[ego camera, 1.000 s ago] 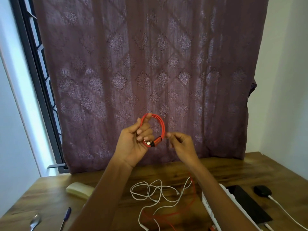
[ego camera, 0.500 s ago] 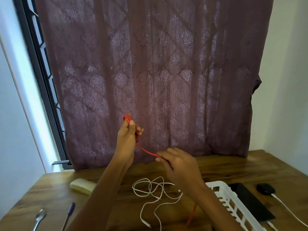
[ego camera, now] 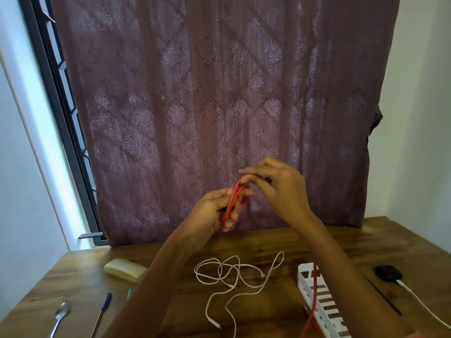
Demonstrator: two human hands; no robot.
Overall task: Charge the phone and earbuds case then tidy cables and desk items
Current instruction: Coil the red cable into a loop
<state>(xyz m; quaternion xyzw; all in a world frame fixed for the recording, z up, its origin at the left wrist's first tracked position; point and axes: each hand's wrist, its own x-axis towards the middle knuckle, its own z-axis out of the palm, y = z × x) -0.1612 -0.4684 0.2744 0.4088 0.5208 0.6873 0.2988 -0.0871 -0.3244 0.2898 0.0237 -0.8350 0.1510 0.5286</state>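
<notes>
My left hand (ego camera: pixel 211 212) grips a small coil of red cable (ego camera: pixel 233 201) raised above the wooden desk (ego camera: pixel 273 242). My right hand (ego camera: pixel 280 189) pinches the cable at the top of the coil. The cable's loose length hangs down behind my right forearm and runs over a white slotted basket (ego camera: pixel 317 303). A tangled white cable (ego camera: pixel 229 276) lies on the desk below my hands. A black earbuds case (ego camera: pixel 388 272) sits at the right with a white lead plugged into it. The phone is hidden behind my right arm.
A pale yellow case (ego camera: pixel 124 269) lies at the left of the desk. A spoon (ego camera: pixel 59 315) and a blue pen (ego camera: pixel 102 311) sit near the front left edge. A purple curtain (ego camera: pixel 219 106) hangs behind the desk, with walls on both sides.
My right hand has risen from low over the desk up to the left hand, bringing another turn of red cable onto the coil.
</notes>
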